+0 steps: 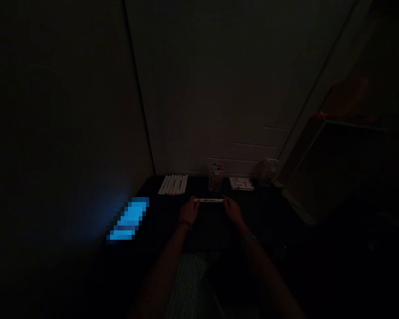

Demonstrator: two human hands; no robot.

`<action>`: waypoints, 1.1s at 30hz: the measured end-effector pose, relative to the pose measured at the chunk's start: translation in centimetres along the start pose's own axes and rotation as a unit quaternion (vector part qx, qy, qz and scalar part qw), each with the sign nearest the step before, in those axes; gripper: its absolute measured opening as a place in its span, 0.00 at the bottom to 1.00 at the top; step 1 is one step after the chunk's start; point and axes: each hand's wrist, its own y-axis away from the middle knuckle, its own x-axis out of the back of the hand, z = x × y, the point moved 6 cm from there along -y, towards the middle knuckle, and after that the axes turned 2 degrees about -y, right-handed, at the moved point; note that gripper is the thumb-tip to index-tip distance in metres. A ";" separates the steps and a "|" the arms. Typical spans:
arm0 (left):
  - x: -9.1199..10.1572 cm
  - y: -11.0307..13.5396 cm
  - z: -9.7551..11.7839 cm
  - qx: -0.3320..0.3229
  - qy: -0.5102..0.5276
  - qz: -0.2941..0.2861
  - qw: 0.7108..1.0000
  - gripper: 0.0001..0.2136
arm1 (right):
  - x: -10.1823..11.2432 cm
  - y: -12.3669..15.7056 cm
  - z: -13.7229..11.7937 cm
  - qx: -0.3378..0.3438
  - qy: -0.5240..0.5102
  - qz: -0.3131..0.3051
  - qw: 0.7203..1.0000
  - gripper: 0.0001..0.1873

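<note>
A white marker pen (210, 200) lies level across the space between my hands, just above or on the dark table. My left hand (189, 211) grips its left end, and my right hand (232, 209) pinches its right end. Left of and beyond my hands, several white markers (173, 184) lie side by side in a row. Straight ahead stands a clear container (215, 178) with coloured-tipped markers upright in it. To its right is a flat clear case (241, 184) with more white markers.
A bright blue, pixelated screen (129, 220) glows at the left of the dark table (206, 230). A clear plastic container (270, 170) stands at the back right corner. A wall (219, 88) rises behind the table, and a shelf or cabinet (349, 122) is at right. The room is very dark.
</note>
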 end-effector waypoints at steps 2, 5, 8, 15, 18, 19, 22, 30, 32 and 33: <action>-0.1 -0.1 0.0 0.004 -0.008 -0.007 1.000 0.15 | 0.0 0.0 -0.1 -0.002 0.002 0.000 1.000 0.20; -0.2 -0.2 -0.1 0.002 -0.020 -0.013 1.000 0.15 | 0.1 0.0 -0.2 -0.012 0.008 0.001 1.000 0.21; -0.3 -0.3 -0.2 0.003 -0.024 -0.021 0.999 0.16 | 0.1 0.1 -0.3 -0.010 0.000 0.001 1.000 0.23; -0.6 -0.4 -0.5 -0.004 0.033 -0.017 0.999 0.16 | 0.3 0.3 -0.6 0.007 0.007 0.015 1.000 0.22; -0.6 -0.4 -0.5 -0.004 0.057 -0.014 0.998 0.16 | 0.3 0.3 -0.8 0.024 0.011 0.019 0.999 0.22; -0.6 -0.4 -0.5 -0.004 0.062 -0.014 0.998 0.16 | 0.3 0.3 -0.8 0.027 0.013 0.018 0.999 0.22; -0.7 -0.4 -0.6 -0.004 0.070 -0.013 0.997 0.17 | 0.2 0.2 -0.7 0.027 0.021 0.014 0.999 0.22; -0.5 -0.4 -0.6 -0.002 0.085 0.009 0.996 0.17 | 0.0 0.1 -0.1 0.023 0.028 0.009 0.999 0.22; -0.4 -0.4 -0.5 0.004 0.085 0.017 0.996 0.17 | 0.1 0.0 -0.2 0.024 0.026 0.009 0.999 0.22; -0.4 -0.4 -0.5 0.007 0.084 0.017 0.996 0.16 | 0.1 0.0 -0.2 0.024 0.024 0.010 0.999 0.22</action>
